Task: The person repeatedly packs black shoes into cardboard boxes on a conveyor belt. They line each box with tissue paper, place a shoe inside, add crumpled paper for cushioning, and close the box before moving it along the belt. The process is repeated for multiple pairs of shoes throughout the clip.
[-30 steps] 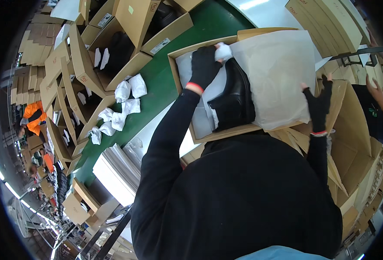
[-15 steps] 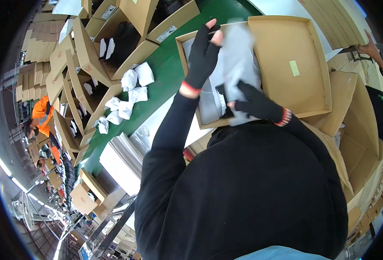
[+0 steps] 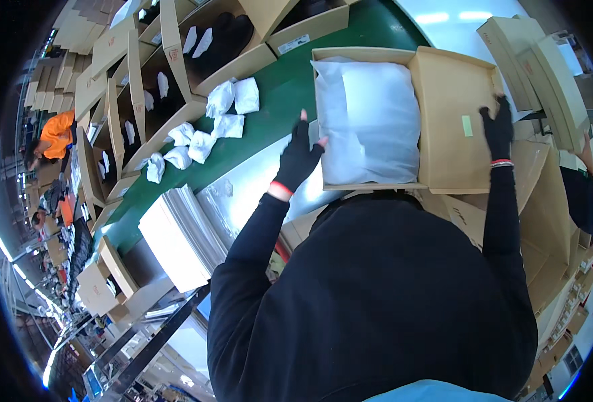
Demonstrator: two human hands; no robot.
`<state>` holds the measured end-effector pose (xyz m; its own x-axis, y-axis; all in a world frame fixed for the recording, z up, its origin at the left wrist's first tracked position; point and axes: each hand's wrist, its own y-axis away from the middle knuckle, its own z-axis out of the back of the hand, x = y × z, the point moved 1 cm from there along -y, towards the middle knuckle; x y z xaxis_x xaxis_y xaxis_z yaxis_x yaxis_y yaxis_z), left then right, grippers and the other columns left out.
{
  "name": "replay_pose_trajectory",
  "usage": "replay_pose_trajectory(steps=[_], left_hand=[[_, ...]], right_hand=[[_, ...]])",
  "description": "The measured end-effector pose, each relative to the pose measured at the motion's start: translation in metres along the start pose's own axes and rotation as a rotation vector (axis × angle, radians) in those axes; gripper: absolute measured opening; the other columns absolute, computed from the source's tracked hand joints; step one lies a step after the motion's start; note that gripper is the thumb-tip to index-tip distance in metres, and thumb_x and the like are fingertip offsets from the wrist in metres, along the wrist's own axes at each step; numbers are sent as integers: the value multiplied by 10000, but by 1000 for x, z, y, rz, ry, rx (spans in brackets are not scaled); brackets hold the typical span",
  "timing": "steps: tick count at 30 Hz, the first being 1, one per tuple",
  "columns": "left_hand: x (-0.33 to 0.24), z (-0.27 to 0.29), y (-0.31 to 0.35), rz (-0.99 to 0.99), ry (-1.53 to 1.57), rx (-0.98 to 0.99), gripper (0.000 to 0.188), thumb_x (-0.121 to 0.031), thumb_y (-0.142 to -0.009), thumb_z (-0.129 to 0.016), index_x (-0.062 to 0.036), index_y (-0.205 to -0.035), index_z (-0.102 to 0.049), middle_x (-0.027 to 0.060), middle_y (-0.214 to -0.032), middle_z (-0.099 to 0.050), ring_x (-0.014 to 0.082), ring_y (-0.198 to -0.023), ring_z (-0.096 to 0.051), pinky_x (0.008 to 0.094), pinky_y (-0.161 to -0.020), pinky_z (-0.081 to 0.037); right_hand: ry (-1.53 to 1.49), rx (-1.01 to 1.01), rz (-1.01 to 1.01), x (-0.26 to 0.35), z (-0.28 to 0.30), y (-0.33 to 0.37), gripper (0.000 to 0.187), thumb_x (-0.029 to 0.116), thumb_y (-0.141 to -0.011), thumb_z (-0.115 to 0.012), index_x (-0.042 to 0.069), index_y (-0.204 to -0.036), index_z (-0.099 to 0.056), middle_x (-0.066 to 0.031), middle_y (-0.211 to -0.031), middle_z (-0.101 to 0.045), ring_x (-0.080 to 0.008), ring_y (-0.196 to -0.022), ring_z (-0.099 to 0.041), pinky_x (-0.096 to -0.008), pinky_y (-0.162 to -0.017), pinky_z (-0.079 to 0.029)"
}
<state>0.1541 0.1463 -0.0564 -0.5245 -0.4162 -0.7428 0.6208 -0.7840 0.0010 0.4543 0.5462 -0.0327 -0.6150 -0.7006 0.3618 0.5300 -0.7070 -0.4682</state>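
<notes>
A shallow cardboard box lies open in front of me, its hinged lid folded out to the right with a pale green sticker inside. White tissue paper covers the box's contents, so what lies beneath is hidden. My left hand, in a black fingerless glove, is just off the box's left side with fingers apart and nothing in them. At the lid's outer edge, my gloved right hand straddles the rim, thumb over the inner face and fingers along the outside.
Several crumpled white paper wads sit on the green table. Open boxes with black footwear line the far left. A stack of white sheets stands nearer. Closed boxes and a large open carton are at right.
The tissue paper now lies spread over the contents of the box. My right hand has moved from it to the lid's outer edge; my left has drawn back beside the box.
</notes>
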Motion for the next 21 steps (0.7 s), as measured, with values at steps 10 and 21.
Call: replay_pose_trajectory(steps=[10,21], left_hand=[[-22,-102,-32,96,285,220,604,-237,-903,-570,23,-1407,-360,236,-1093,-639,352,-950,-649,402,-791,-518],[-87,-105,-49,-25,417,344,798,-365,-901,-656,-13,-1479,-235,228,-1461,-376,297,-1163,-574,371,-933,-481]], right_hand=[[518,339,-10,-160,140,-134,518,394,-919,-566,-31,-1215,-566,-264,-1125,-612,-397,-1118,-552,-437,-984,-417],[280,709,-64,-11,41,-70,918,434,-751,-713,72,-1474,-278,-179,-1448,-415,-360,-1267,-471,-498,-1019,-394]])
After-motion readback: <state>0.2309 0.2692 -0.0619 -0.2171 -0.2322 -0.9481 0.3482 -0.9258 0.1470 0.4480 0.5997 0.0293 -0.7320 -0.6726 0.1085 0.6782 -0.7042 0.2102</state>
